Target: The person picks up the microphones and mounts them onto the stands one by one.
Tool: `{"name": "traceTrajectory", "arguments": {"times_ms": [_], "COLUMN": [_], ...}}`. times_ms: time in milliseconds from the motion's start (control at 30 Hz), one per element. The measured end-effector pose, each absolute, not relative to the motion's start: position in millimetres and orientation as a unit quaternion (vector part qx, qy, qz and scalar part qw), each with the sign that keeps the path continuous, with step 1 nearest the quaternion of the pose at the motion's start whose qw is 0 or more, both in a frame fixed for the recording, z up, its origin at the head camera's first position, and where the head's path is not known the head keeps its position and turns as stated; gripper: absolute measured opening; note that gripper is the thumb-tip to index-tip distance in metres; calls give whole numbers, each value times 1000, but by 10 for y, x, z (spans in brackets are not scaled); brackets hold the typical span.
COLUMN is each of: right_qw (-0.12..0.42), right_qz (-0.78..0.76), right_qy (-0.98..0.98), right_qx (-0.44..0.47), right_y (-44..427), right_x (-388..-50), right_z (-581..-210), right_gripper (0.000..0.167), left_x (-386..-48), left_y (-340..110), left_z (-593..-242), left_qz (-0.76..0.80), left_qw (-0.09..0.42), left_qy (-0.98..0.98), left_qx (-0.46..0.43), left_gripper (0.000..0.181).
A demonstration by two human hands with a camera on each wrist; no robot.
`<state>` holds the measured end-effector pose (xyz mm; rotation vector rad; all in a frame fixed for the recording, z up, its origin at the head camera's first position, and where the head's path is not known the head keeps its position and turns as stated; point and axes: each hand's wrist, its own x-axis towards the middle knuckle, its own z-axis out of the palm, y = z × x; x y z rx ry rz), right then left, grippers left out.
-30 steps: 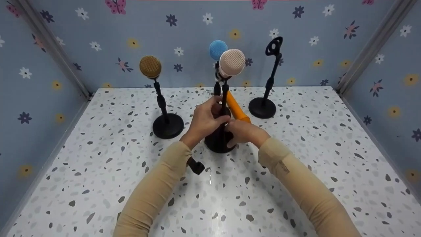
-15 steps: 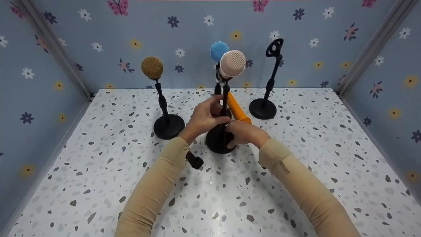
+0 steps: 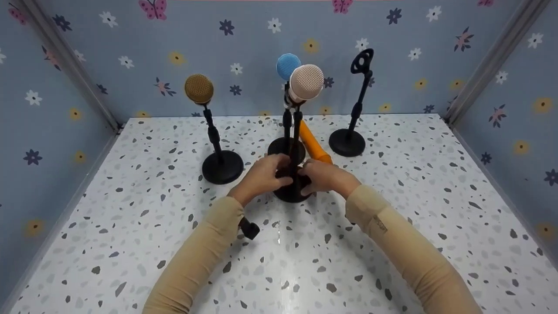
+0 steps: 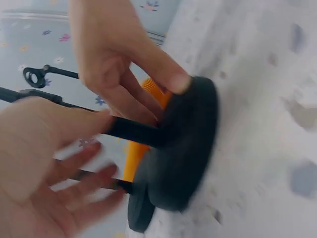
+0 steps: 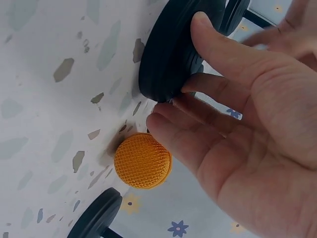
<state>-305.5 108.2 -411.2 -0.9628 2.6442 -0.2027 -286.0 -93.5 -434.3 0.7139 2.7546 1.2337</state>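
A pale pink microphone (image 3: 307,83) sits atop the front black stand (image 3: 291,196) at the table's middle. My right hand (image 3: 328,178) holds that stand's round base, thumb on its upper face and fingers by its edge, as the right wrist view shows. My left hand (image 3: 260,175) is low beside the pole with fingers spread and blurred; in the left wrist view its thumb overlaps the pole, but contact is unclear. Just behind stands a blue microphone (image 3: 288,66) on another black stand (image 3: 274,147). An orange microphone (image 5: 142,161) lies on the table near my right hand.
To the left, a gold microphone (image 3: 199,88) is mounted on a black stand (image 3: 222,169). A black stand with a bare clip (image 3: 347,143) is at the back right. Flowered panels (image 3: 235,39) enclose the speckled table (image 3: 392,196) at the back and sides.
My left hand has come off the upper pole and slid down toward the base, its fingers loosening. The right hand stays at the base, and the stands keep their places.
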Motion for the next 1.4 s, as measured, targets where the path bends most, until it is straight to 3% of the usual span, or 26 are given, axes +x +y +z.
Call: {"name": "traceTrajectory", "arguments": {"times_ms": [200, 533, 933, 1133, 1400], "right_qw": [141, 126, 123, 112, 98], "right_qz": [-44, -57, -49, -47, -58], "right_qy": [927, 921, 917, 917, 909], "right_qx": [-346, -366, -375, -379, -402], "right_y": [1131, 1170, 1220, 1215, 1067], "right_x": [-3048, -3038, -2973, -2987, -2975], "right_z": [-4139, -4189, -4239, -4278, -4283], "right_gripper": [39, 38, 62, 59, 65], "left_x": [-2732, -2641, -2679, -2638, -2558], "left_y": [-977, -946, -965, -952, -1049], "left_z": [-4478, -4492, -4503, -4531, -4488], "left_qz": [242, 188, 174, 162, 147], "left_qw": [67, 39, 42, 40, 13], "left_qy": [935, 947, 946, 949, 959], "left_qx": [250, 257, 270, 266, 243], "left_gripper": [60, 57, 58, 71, 67]}}
